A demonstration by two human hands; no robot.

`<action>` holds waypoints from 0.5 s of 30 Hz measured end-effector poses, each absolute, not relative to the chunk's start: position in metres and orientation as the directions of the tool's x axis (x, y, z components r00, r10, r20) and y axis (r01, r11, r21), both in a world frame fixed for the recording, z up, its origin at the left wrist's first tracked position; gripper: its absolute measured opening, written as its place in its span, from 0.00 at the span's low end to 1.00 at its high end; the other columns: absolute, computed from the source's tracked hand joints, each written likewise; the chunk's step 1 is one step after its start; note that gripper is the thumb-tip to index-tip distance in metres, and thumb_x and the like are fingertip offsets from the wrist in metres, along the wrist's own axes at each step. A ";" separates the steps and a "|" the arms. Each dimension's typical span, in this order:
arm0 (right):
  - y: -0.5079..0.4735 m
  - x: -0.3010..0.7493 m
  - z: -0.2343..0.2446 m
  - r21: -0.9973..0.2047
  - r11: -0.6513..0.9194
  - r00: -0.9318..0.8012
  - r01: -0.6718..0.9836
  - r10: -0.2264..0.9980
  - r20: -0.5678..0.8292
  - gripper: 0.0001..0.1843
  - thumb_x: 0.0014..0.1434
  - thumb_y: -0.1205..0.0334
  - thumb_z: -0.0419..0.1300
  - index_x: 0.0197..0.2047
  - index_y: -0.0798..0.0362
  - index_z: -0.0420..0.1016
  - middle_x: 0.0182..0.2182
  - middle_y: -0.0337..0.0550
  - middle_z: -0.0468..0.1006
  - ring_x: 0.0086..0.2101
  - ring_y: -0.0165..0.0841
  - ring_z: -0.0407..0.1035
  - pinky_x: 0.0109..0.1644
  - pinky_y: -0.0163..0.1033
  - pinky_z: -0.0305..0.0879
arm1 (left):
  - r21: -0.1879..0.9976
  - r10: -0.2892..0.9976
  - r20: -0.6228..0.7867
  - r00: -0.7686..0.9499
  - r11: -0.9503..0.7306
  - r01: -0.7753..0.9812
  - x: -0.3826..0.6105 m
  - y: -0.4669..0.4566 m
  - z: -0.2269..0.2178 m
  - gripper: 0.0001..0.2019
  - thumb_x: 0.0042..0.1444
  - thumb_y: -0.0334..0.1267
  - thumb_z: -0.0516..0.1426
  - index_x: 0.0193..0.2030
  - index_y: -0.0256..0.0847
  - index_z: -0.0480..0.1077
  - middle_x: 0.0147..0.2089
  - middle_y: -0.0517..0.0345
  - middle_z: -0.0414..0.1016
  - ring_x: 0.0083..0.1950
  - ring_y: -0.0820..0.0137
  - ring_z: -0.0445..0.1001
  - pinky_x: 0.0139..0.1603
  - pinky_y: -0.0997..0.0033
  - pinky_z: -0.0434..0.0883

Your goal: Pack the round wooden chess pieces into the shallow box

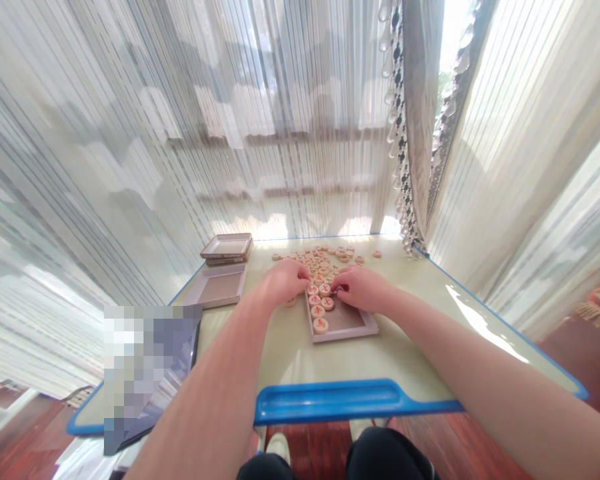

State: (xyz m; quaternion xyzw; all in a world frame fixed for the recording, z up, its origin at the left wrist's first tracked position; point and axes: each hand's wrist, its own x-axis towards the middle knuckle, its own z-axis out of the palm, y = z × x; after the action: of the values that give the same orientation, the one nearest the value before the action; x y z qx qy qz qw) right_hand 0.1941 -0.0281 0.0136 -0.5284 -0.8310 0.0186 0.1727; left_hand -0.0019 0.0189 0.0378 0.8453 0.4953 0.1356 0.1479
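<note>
A shallow cardboard box tray (pixel 347 320) lies on the table in front of me. Inside it, round wooden Chinese chess pieces (pixel 321 325) with red characters stand in rows along the left side. My left hand (pixel 286 280) is at the tray's far left corner, fingers curled together by the pieces there. My right hand (pixel 364 288) reaches over the tray's far right part, its fingertips pinched beside the second row. Whatever either hand grips is hidden by the fingers. Beyond the hands spreads a heap of loose pieces (pixel 317 257). One more piece (pixel 291 302) lies under my left hand.
Another shallow tray (pixel 215 303) lies at the left, with stacked box parts (pixel 226 259) behind it. A dark, partly blurred flat object (pixel 197 333) covers the near left corner. The table has a blue rim with a moulded groove (pixel 330 400). Curtains hang behind.
</note>
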 end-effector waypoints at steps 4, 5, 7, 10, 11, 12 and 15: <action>-0.028 0.195 0.013 -0.207 0.448 -0.387 0.870 0.880 0.277 0.12 0.50 0.67 0.54 0.35 0.49 0.78 0.34 0.41 0.77 0.39 0.35 0.66 0.41 0.36 0.61 | 0.376 0.876 0.079 0.477 -0.469 0.799 -0.002 0.018 0.039 0.11 0.43 0.39 0.53 0.29 0.39 0.74 0.26 0.60 0.73 0.28 0.73 0.68 0.26 0.76 0.61; -0.028 0.195 0.014 -0.202 0.444 -0.383 0.873 0.881 0.279 0.12 0.51 0.67 0.54 0.35 0.49 0.78 0.34 0.41 0.77 0.39 0.35 0.66 0.41 0.36 0.60 | 0.373 0.876 0.079 0.476 -0.469 0.801 -0.002 0.018 0.040 0.10 0.43 0.39 0.53 0.29 0.39 0.74 0.26 0.60 0.72 0.28 0.73 0.68 0.26 0.76 0.60; -0.027 0.197 0.016 -0.187 0.410 -0.350 0.893 0.893 0.285 0.11 0.51 0.67 0.54 0.34 0.49 0.77 0.33 0.41 0.77 0.38 0.34 0.67 0.39 0.35 0.60 | 0.361 0.879 0.075 0.470 -0.463 0.809 -0.002 0.017 0.040 0.10 0.43 0.38 0.53 0.28 0.39 0.73 0.25 0.60 0.72 0.27 0.73 0.67 0.26 0.76 0.60; -0.026 0.202 0.022 -0.190 0.286 -0.214 0.939 0.921 0.326 0.12 0.53 0.66 0.52 0.32 0.50 0.77 0.33 0.42 0.77 0.38 0.34 0.67 0.37 0.35 0.59 | 0.326 0.903 0.050 0.426 -0.418 0.848 -0.003 0.015 0.042 0.09 0.43 0.38 0.52 0.26 0.39 0.72 0.23 0.60 0.71 0.25 0.74 0.66 0.23 0.75 0.58; -0.025 0.205 0.023 -0.200 0.235 -0.157 0.951 0.926 0.342 0.12 0.53 0.66 0.51 0.32 0.50 0.77 0.34 0.42 0.77 0.38 0.34 0.67 0.36 0.34 0.59 | 0.314 0.917 0.037 0.398 -0.389 0.866 -0.003 0.014 0.043 0.09 0.44 0.38 0.51 0.25 0.39 0.72 0.23 0.60 0.71 0.24 0.74 0.65 0.23 0.75 0.58; -0.024 0.207 0.025 -0.213 0.184 -0.100 0.960 0.931 0.352 0.13 0.53 0.66 0.50 0.33 0.50 0.76 0.35 0.42 0.77 0.38 0.33 0.67 0.36 0.34 0.59 | 0.303 0.928 0.016 0.372 -0.359 0.883 -0.003 0.014 0.043 0.09 0.44 0.38 0.51 0.25 0.39 0.72 0.22 0.60 0.71 0.23 0.74 0.65 0.22 0.75 0.57; -0.021 0.213 0.027 -0.231 0.070 0.007 0.970 0.949 0.315 0.14 0.53 0.64 0.49 0.32 0.51 0.76 0.35 0.42 0.77 0.36 0.33 0.67 0.34 0.33 0.58 | 0.294 0.938 -0.074 0.338 -0.304 0.906 -0.003 0.014 0.045 0.09 0.44 0.38 0.51 0.22 0.39 0.71 0.21 0.60 0.70 0.22 0.74 0.65 0.22 0.76 0.57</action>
State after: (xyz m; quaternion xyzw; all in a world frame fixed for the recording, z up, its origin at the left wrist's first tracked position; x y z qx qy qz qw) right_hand 0.2125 -0.0210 0.0266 -0.6815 -0.7042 -0.0268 0.1974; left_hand -0.0026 0.0142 0.0448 0.8055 0.5725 0.0556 0.1427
